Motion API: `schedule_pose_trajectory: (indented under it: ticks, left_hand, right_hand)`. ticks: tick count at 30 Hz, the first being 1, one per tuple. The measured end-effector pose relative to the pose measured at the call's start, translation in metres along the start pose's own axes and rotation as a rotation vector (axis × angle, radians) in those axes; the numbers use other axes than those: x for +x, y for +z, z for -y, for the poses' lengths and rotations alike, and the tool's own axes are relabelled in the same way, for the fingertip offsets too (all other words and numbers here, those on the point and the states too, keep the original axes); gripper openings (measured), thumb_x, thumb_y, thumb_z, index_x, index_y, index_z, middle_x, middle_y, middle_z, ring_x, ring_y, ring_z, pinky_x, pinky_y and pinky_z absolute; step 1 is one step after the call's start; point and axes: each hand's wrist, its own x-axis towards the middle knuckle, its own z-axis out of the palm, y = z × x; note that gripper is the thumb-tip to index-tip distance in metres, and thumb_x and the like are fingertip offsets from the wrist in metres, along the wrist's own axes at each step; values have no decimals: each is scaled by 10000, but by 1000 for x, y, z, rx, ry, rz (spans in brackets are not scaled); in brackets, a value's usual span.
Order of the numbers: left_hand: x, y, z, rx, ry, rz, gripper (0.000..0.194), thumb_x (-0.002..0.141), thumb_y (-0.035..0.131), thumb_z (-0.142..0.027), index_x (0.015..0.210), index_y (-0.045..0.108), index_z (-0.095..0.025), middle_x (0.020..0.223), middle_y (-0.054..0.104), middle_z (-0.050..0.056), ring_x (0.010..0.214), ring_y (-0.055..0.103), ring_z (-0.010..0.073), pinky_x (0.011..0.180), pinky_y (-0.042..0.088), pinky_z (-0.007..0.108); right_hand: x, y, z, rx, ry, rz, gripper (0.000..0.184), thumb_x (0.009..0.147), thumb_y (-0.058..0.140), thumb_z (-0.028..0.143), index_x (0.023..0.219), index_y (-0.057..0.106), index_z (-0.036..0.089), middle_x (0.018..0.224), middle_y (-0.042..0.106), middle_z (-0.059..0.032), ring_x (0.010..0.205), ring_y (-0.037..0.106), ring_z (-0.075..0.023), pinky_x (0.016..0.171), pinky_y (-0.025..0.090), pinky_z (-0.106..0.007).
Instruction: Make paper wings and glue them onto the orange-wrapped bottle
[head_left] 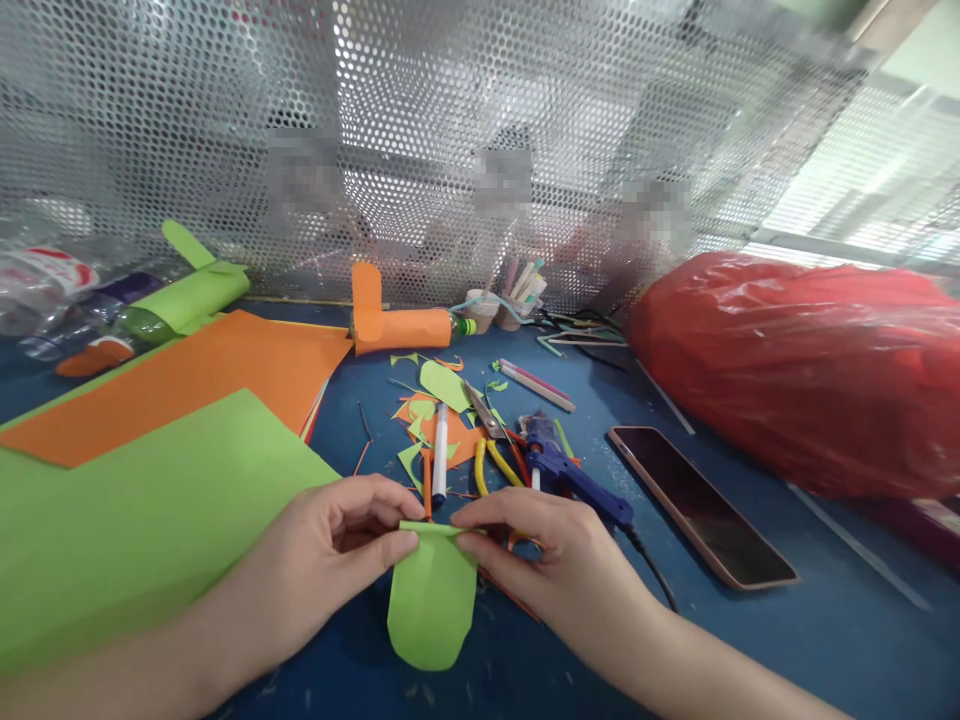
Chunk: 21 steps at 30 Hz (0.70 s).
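Observation:
A green paper piece [433, 610] with a rounded lower end hangs between my hands, its top edge folded into a narrow strip. My left hand [330, 550] pinches the left end of that fold between thumb and fingers. At the right end, my right hand [540, 550] pinches the same fold. Just beyond my fingers lie a white marker [440, 450] with a dark cap, scissors [486, 412], yellow-handled pliers or cutters [495, 465] and a blue glue gun [574, 475]. Green and orange paper scraps [420, 415] are scattered around them.
Large green [150, 520] and orange sheets [202, 380] cover the left side. Behind stand an orange-wrapped bottle [409, 330], a green-wrapped bottle [187, 300] and cups of sticks [517, 300]. A phone [701, 505] and a big red plastic bag [810, 370] occupy the right. A perforated metal screen [450, 120] rises behind.

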Motion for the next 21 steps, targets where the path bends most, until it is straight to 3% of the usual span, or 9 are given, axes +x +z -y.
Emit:
schedule_pose_trajectory:
  ticks: [7, 12, 16, 21]
  left_hand:
    - [0, 0, 1, -54, -6, -5, 90, 806, 685, -274, 872, 672, -214, 784, 728, -17, 760, 671, 167, 724, 525, 269]
    - [4, -4, -1, -90, -29, 2, 156, 824, 672, -316, 930, 666, -201, 888, 741, 28, 857, 678, 206, 815, 516, 327]
    - [5, -5, -1, -115, -31, -5, 146, 833, 667, -327, 908, 655, -203, 867, 727, 16, 847, 665, 194, 808, 505, 316]
    - [7, -3, 1, -153, -44, 5, 153, 831, 670, -341, 880, 639, -199, 818, 707, -2, 801, 653, 172, 769, 496, 289]
  right_hand:
    - [2, 0, 2, 48, 148, 41, 132, 835, 632, 154, 852, 742, 225, 810, 767, 13, 721, 702, -149, 650, 534, -225]
    - [5, 0, 0, 280, 296, 95, 206, 881, 583, 275, 993, 739, 199, 885, 774, -27, 786, 717, -187, 681, 572, -273]
    - [3, -1, 2, 238, 245, 68, 255, 926, 510, 284, 1015, 734, 199, 857, 764, -27, 767, 704, -172, 670, 565, -258]
    - [-3, 2, 1, 72, 135, 33, 185, 834, 631, 176, 986, 729, 214, 795, 755, 7, 680, 684, -142, 649, 543, -224]
